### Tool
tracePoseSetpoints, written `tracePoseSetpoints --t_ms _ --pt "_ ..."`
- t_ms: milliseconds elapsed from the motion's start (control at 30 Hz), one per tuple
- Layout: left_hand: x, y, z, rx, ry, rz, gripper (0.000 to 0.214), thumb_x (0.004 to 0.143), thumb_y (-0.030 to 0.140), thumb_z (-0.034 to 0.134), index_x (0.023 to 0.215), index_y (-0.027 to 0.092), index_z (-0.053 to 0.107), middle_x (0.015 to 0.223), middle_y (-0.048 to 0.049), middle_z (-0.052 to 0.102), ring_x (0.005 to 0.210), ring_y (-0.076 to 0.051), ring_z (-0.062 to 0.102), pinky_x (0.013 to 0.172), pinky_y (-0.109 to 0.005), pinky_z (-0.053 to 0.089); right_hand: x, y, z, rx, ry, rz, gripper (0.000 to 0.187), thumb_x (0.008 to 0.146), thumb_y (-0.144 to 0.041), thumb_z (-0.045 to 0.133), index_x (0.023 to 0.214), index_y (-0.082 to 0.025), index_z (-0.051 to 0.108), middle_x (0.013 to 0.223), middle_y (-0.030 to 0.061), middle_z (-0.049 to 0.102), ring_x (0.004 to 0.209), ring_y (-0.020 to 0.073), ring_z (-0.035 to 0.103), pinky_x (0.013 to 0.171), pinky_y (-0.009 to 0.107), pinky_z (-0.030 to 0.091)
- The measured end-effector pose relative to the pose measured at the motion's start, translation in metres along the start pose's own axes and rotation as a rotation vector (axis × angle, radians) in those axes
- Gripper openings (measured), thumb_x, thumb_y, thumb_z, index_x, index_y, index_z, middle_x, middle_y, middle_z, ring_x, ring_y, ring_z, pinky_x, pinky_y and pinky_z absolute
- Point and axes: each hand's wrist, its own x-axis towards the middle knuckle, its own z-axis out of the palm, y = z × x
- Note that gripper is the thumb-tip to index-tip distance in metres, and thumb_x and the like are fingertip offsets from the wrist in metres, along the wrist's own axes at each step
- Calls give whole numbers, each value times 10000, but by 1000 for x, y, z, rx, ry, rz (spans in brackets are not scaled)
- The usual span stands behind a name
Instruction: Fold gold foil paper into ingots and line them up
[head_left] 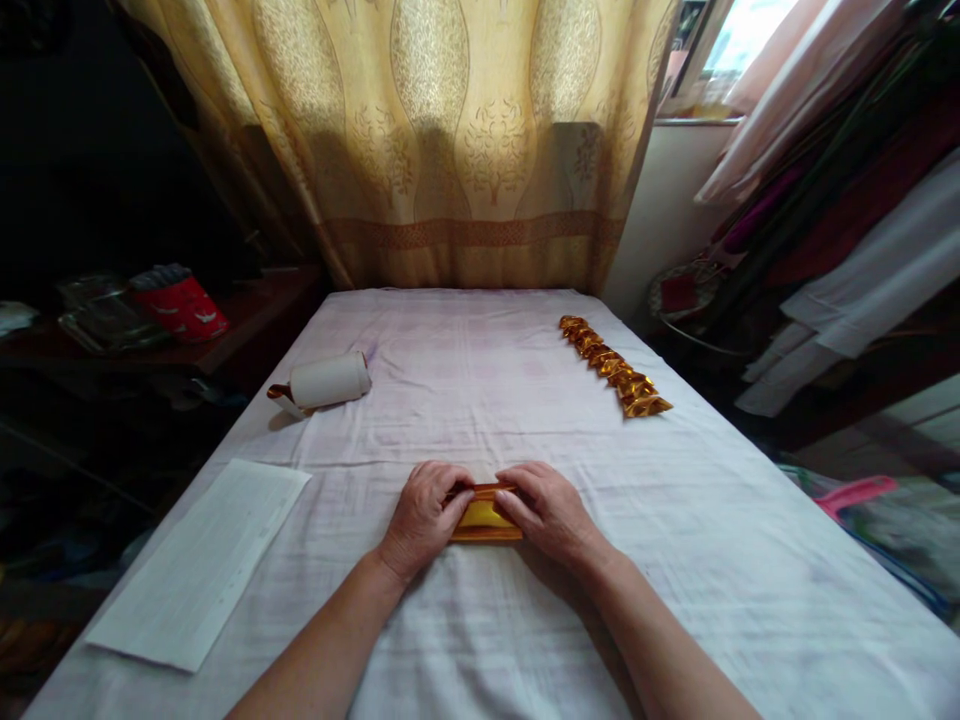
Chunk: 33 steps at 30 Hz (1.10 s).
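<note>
Head view. Both hands meet at the lower centre of the frame on a small sheet of gold foil paper (484,517) that lies flat on the white cloth-covered table (480,400). The left hand (424,518) presses its fingers on the sheet's left end; the right hand (546,512) presses on the right end. The two hands are close together with the foil between them, fingertips bent down onto it. Right of centre, a row of folded gold foil pieces (613,366) runs diagonally. Left of centre lies a white roll (328,381). At lower left, a white paper sheet (201,560) rests flat. A patterned curtain (450,140) hangs behind.
</note>
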Motion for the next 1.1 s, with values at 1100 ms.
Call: tracePoseSetpoints --t_ms 1100 --pt "5 -13 -7 -216 14 -424 197 806 380 595 832 202 676 730 2 680 653 -139 613 592 -219 493 1 -1 -4 306 29 235 321 884 -421 461 776 -199 667 705 9 651 684 151 589 635 238 449"
